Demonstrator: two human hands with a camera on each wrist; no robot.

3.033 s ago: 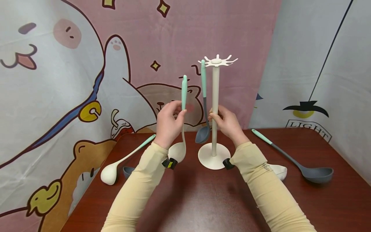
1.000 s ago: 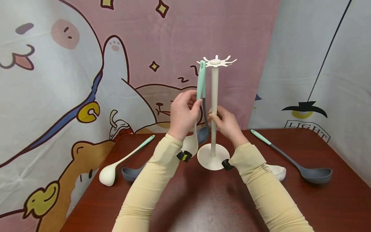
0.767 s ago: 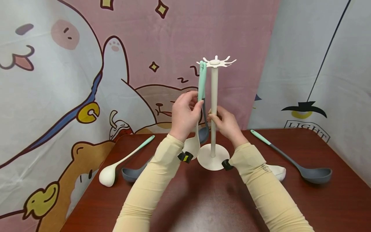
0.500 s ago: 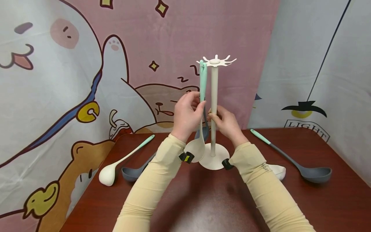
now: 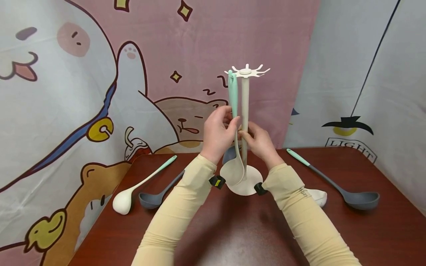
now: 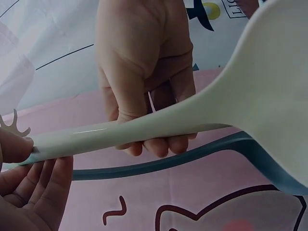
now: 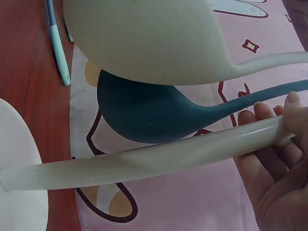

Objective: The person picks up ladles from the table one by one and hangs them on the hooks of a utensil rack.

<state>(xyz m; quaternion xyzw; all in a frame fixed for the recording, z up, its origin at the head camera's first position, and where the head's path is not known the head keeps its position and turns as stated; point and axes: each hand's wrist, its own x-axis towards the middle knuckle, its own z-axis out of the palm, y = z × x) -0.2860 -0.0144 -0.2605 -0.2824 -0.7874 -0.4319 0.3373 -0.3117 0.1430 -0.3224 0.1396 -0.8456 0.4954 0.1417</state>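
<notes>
My left hand (image 5: 217, 133) pinches the cream serving spoon (image 5: 233, 170) low on its mint handle, between thumb and fingers. The spoon hangs upright, its holed handle end overlapping the left prongs of the white utensil stand (image 5: 245, 72) in the head view. Just behind it, a grey spoon (image 7: 144, 113) with a mint handle hangs from the same side of the stand. My right hand (image 5: 261, 142) grips the stand's pole (image 7: 144, 166) around mid-height. In the head view, the cream spoon and left hand cover most of the grey spoon.
Left on the brown table (image 5: 239, 229) lie a white ladle (image 5: 122, 202) and a grey ladle (image 5: 151, 200), the latter partly behind my left sleeve. A larger grey ladle (image 5: 361, 200) lies at right. A white utensil head (image 5: 317, 197) shows beside my right sleeve. Printed cloth (image 5: 266, 33) hangs behind.
My left hand has carried the cream spoon right and slightly up, from apart to overlapping the stand's left prongs and the grey spoon. My right hand keeps its grip on the pole.
</notes>
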